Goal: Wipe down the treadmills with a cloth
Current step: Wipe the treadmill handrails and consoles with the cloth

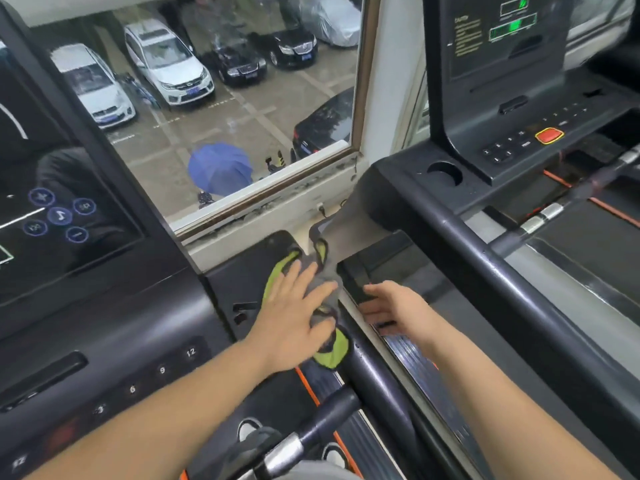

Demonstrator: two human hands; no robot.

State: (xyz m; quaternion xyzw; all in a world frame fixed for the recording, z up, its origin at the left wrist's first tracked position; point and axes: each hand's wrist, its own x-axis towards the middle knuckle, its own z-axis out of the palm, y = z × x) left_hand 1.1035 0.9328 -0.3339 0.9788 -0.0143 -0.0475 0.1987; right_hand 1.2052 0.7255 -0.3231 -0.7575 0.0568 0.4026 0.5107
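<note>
A grey cloth with lime-green edging [330,351] lies on the black side tray of the left treadmill's console [239,282]. My left hand [294,317] presses flat on the cloth with its fingers spread. To its right, my right hand [398,308] reaches down past the handrail [374,372]. Its fingers touch the front corner of the neighbouring treadmill's black base [356,275]. Whether those fingers curl round the edge is unclear. The left treadmill's touchscreen [52,209] and number keys [162,370] are at the left.
The right treadmill's console [512,98] with a red stop button [549,135] and cup holder [445,173] stands at the upper right, its thick handrail [491,268] running diagonally. A window [225,109] with a dusty sill [277,209] is straight ahead. My shoes [249,431] stand on the belt below.
</note>
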